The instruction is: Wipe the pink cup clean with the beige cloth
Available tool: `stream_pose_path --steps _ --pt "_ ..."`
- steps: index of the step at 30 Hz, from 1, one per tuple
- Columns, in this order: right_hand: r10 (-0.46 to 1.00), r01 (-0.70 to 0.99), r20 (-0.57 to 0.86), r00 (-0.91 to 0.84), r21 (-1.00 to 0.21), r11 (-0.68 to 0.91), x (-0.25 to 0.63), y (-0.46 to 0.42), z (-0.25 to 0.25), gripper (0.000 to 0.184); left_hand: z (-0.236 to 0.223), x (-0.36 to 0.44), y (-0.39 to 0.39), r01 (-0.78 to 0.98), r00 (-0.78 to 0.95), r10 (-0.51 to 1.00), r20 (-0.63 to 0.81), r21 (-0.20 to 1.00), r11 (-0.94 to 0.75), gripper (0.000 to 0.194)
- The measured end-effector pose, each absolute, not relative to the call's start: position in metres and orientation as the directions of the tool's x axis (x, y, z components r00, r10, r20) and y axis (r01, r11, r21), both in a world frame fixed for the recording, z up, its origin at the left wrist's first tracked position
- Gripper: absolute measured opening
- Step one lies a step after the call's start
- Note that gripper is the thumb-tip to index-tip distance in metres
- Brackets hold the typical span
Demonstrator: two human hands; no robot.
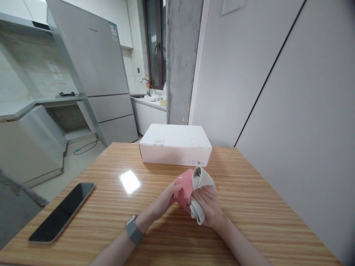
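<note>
My left hand (170, 195) grips a glossy pink object (185, 189) by its left side, thumb toward me. What kind of thing it is I cannot make out; a small dark mark shows near its lower edge. Against its right side, my right hand (208, 205) presses a folded light grey cloth (203, 178), the fingers bent over the fabric. The cloth hides the right part of the pink object. Both hands are above the middle of the wooden table (249, 218).
A white cardboard box (174, 153) stands at the table's far edge, beyond my hands. A dark-screened phone (65, 212) lies at the left. A white wall (299, 147) borders the right side. Behind are a fridge (91, 55) and a sink counter (149, 114).
</note>
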State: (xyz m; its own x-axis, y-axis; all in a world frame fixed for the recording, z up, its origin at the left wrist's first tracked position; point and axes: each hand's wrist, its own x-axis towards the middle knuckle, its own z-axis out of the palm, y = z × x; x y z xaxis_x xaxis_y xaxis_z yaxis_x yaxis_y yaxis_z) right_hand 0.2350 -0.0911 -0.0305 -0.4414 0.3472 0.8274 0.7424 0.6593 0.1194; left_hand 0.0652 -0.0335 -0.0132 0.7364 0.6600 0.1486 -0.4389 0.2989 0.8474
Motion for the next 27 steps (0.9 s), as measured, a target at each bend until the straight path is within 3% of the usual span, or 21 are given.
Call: stream_pose_path --steps 4,9,16,20,22,27 --pt "0.278 0.689 0.792 -0.544 0.232 0.686 0.230 -0.096 -0.025 0.035 -0.020 0.068 -0.030 -0.516 0.651 0.758 0.043 0.757 0.400 0.038" --pt "0.214 0.627 0.770 -0.601 0.288 0.724 0.223 -0.096 -0.023 0.036 -0.021 0.066 -0.032 -0.292 0.739 0.660 -0.138 0.817 0.498 0.055" --pt "0.335 0.646 0.808 -0.485 0.072 0.760 0.225 -0.093 -0.024 0.042 -0.019 0.059 -0.029 -0.342 0.689 0.724 0.016 0.889 0.305 0.049" --pt "0.364 0.688 0.845 -0.391 0.005 0.726 0.230 -0.092 -0.026 0.041 -0.014 0.058 -0.031 -0.428 0.702 0.694 0.161 0.874 0.230 0.070" --pt "0.342 0.698 0.854 -0.392 0.034 0.715 0.231 -0.092 -0.027 0.042 -0.013 0.060 -0.033 -0.458 0.731 0.662 0.168 0.840 0.292 0.072" --pt "0.303 0.687 0.814 -0.496 0.154 0.710 0.228 -0.095 -0.024 0.045 -0.016 0.066 -0.034 -0.431 0.761 0.648 -0.031 0.722 0.541 0.056"
